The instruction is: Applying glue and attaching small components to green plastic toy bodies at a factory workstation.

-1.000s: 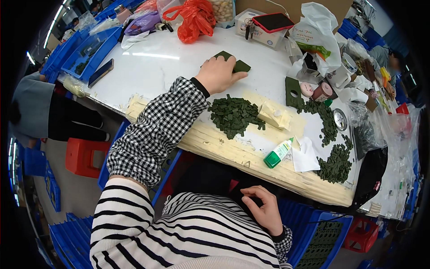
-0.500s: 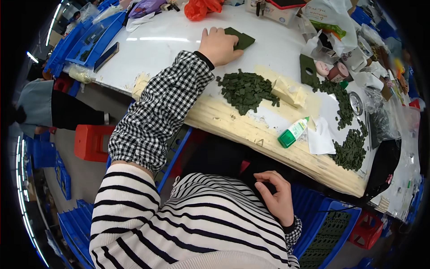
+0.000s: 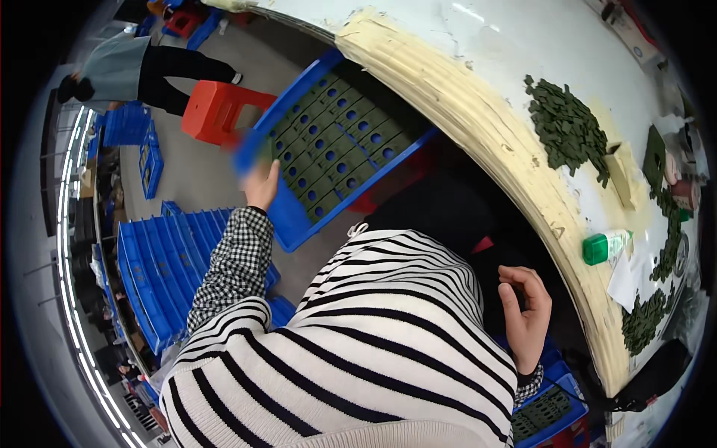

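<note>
My left hand [image 3: 261,185] is at the near-left rim of a blue plastic tray [image 3: 290,224]. Its thumb points up, but the fingers are lost in a blurred patch, so whether they hold anything does not show. Rows of flat dark green pieces [image 3: 321,142] with round holes lie in this tray. Beside my lap at the right, my right hand [image 3: 527,310] rests loosely curled, thumb apart from the fingers and nothing visible in it.
A worktable [image 3: 493,119] with a taped edge curves along the right. On it lie a pile of small dark green chips [image 3: 567,123], a yellowish block [image 3: 621,175] and a green-and-white bottle [image 3: 603,246]. A red stool [image 3: 213,112], stacked blue trays [image 3: 164,269] and another person [image 3: 119,71] are at left.
My left hand has left the dark green sheet on the table and swung down left to the tray. The view has turned left; my right hand stays loosely curled by my lap.
</note>
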`<act>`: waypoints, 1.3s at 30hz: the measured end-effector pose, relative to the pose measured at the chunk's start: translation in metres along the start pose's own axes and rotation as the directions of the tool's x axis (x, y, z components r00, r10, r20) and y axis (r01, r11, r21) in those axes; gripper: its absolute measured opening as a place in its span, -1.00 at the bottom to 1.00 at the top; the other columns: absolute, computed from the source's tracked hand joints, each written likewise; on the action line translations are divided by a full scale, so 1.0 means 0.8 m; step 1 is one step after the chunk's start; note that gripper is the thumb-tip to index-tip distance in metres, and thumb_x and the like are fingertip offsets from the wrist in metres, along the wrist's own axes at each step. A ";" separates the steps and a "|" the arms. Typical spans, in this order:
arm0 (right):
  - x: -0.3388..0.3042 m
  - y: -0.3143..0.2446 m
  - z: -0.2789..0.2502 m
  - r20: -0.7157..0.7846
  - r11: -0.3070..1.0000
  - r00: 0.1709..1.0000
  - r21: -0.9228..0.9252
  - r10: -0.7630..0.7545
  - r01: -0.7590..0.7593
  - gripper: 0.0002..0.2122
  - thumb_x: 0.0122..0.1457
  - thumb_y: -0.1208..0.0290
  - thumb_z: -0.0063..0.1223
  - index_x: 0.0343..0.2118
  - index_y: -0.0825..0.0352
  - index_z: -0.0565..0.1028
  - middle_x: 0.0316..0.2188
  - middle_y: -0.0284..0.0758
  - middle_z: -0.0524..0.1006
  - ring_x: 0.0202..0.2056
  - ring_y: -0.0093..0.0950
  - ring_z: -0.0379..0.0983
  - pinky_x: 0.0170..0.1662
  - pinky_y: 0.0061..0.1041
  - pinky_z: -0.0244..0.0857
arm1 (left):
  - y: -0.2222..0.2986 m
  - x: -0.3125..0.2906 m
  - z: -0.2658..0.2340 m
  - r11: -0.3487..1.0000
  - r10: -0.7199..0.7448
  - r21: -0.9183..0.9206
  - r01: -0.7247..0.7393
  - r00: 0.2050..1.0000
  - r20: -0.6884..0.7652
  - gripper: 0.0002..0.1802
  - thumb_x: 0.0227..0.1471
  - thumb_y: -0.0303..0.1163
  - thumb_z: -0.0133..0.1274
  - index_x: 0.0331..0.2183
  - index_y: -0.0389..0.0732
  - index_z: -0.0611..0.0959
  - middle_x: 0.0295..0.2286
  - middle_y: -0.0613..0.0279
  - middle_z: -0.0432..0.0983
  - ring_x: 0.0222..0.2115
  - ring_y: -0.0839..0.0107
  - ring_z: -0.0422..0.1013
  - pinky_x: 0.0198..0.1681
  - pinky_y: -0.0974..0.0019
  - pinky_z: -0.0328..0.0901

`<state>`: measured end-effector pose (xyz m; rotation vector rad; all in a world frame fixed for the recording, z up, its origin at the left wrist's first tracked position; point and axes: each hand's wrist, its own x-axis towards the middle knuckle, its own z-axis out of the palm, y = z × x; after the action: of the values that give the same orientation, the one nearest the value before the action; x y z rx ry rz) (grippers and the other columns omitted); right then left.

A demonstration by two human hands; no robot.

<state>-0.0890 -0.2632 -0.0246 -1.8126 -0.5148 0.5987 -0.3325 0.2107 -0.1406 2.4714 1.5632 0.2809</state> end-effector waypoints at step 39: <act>0.001 -0.002 0.023 -0.013 0.999 0.999 -0.001 0.033 -0.033 -0.83 0.08 0.57 0.10 -0.26 0.47 0.53 -0.33 -0.21 0.53 -0.29 -0.45 0.47 -0.16 -0.53 0.32 | -0.047 -0.068 0.057 0.809 -0.562 0.512 0.288 0.634 0.531 -0.33 -0.02 0.00 -0.05 -0.06 -0.40 0.54 -0.04 -0.22 0.42 -0.02 0.00 0.39 0.07 0.12 0.27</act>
<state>-0.1000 -0.2482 -0.0281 -1.8278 -0.4771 0.6093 -0.3761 0.1740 -0.1978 1.9227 1.8837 -0.9811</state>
